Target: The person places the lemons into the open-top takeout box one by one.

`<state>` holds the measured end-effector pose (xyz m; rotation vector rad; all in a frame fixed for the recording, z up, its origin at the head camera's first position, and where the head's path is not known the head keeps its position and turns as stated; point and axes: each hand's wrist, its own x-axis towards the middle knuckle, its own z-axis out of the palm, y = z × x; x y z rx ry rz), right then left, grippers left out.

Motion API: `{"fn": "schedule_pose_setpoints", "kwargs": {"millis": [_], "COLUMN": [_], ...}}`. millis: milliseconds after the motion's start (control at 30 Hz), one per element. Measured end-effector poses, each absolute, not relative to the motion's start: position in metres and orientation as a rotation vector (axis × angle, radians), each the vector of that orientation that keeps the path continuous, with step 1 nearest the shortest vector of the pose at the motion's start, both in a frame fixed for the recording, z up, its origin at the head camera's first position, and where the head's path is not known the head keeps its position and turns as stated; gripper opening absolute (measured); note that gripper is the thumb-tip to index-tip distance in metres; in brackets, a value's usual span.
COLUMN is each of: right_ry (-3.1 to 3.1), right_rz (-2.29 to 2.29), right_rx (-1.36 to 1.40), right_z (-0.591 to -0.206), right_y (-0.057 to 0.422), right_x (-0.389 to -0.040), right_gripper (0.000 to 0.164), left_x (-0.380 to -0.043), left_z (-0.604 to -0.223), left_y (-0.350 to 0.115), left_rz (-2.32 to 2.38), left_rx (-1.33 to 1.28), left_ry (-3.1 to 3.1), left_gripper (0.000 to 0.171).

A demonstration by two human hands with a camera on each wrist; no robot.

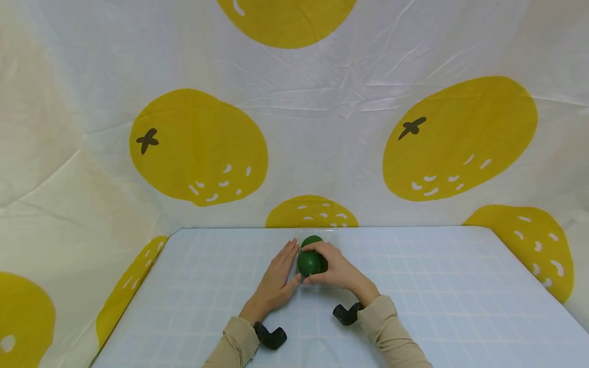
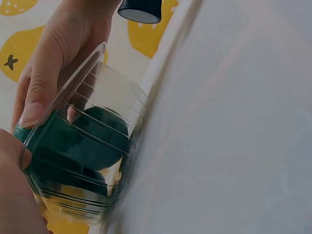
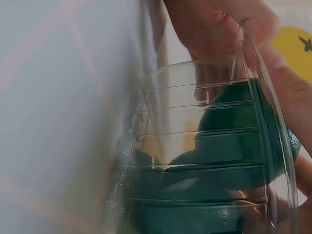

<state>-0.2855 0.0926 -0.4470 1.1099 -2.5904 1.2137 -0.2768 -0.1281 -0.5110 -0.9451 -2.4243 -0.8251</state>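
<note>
A clear plastic container with ribbed walls stands on the table and has green balls inside. In the head view, my right hand reaches over it from the right, thumb and fingers curled round a dark green ball. Another green ball shows just behind. My left hand lies along the container's left side, fingers extended forward, its thumb tip close to the right thumb. In the left wrist view, the left thumb is right at the rim.
A pale checked cloth covers the table, whose far edge lies just behind the container. Beyond hangs a white curtain printed with yellow fruit. Black wrist devices sit at both cuffs.
</note>
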Motion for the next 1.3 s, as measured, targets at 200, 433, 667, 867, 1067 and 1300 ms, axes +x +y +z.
{"fn": "schedule_pose_setpoints", "kwargs": {"millis": [200, 433, 667, 867, 1067, 1300], "right_ry": [-2.596, -2.586, -2.575, -2.501, -2.443, -2.408], "right_rz": [1.244, 1.283, 1.327, 1.284, 1.220, 1.083], "right_rx": [1.149, 1.153, 1.119, 1.154, 1.172, 1.185], "right_z": [-0.446, -0.447, -0.449, -0.452, -0.456, -0.457], "right_y": [0.095, 0.099, 0.099, 0.097, 0.096, 0.095], "right_x": [-0.284, -0.284, -0.286, -0.288, -0.290, -0.291], "right_gripper": [0.062, 0.046, 0.045, 0.033, 0.022, 0.019], "left_x": [-0.277, -0.277, -0.277, -0.276, -0.277, -0.277], "left_z": [-0.512, -0.512, -0.511, -0.511, -0.512, -0.511], "left_y": [-0.128, -0.128, -0.129, -0.128, -0.128, -0.127], "left_rz": [-0.826, -0.817, -0.820, -0.822, -0.831, -0.825], "left_rx": [-0.943, -0.945, -0.937, -0.938, -0.930, -0.926], "left_ry": [-2.426, -2.430, -2.455, -2.436, -2.444, -2.458], "left_gripper": [0.068, 0.067, 0.068, 0.068, 0.068, 0.068]}}
